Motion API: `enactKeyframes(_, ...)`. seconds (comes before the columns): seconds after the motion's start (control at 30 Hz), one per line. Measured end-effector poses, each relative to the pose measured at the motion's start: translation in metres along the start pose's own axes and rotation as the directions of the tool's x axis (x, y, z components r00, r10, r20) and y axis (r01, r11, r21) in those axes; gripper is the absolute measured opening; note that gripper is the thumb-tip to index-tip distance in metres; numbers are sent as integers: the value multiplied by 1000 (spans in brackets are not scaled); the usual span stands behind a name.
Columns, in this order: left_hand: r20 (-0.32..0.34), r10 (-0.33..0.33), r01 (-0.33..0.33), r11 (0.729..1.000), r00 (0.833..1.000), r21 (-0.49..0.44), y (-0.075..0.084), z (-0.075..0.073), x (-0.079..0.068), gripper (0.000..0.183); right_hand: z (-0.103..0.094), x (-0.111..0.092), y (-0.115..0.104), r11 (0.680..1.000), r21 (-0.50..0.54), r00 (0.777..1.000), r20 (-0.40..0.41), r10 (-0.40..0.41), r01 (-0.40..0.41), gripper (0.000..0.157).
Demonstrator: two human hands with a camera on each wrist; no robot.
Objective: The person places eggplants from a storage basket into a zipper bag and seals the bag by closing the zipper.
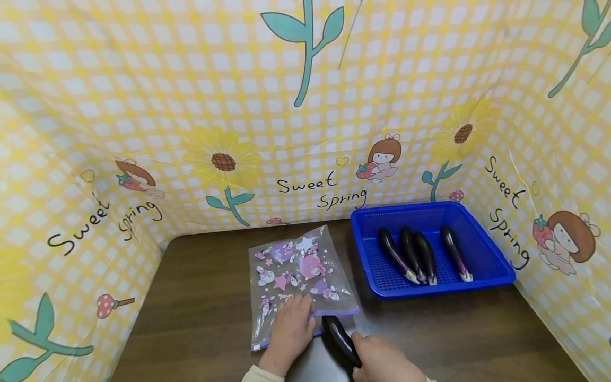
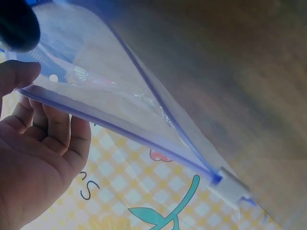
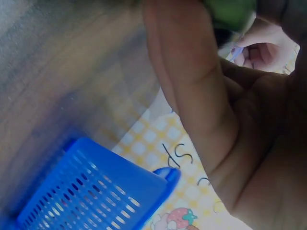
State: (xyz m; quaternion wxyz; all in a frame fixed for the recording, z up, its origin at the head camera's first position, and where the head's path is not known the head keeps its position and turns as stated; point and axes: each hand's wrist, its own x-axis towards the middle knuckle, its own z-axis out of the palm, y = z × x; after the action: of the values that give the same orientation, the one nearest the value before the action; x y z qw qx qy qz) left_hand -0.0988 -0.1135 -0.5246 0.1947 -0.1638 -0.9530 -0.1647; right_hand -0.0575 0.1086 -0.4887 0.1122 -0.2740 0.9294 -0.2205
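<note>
A clear zip bag printed with pink and purple cartoons lies on the table, its purple-edged mouth toward me. My left hand pinches one lip of that mouth; in the left wrist view the thumb is on the inner side and the fingers are outside. The mouth gapes there, with a white slider at one end. My right hand grips a dark eggplant by its stem end, which the hand hides in the head view. The eggplant's rounded tip is right at the bag's mouth.
A blue plastic basket stands on the right of the brown table. Several more eggplants lie inside it. Yellow checked cloth with flower and cartoon prints rises behind the table and along both sides.
</note>
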Motion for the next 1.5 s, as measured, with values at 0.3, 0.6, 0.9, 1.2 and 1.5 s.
enactKeyframes(0.3,32,33,-33,999,999,12,-1,9,-16,28,24,10,5,1000,-10,999,-42,25,-26,31)
enactKeyframes(0.6,34,-40,35,991,999,129,4,15,-23,24,38,12,2,993,38,993,-28,112,-111,31)
enactKeyframes(0.9,22,-16,14,994,1000,112,2,14,-18,19,39,17,4,988,55,986,-84,147,-143,34)
enactKeyframes(1.2,-19,53,-52,997,998,63,0,11,-14,23,39,33,5,988,33,970,-191,152,-149,31)
enactKeyframes(1.5,-22,62,-61,997,998,55,-1,13,-14,20,43,49,7,973,25,943,-240,229,-230,34)
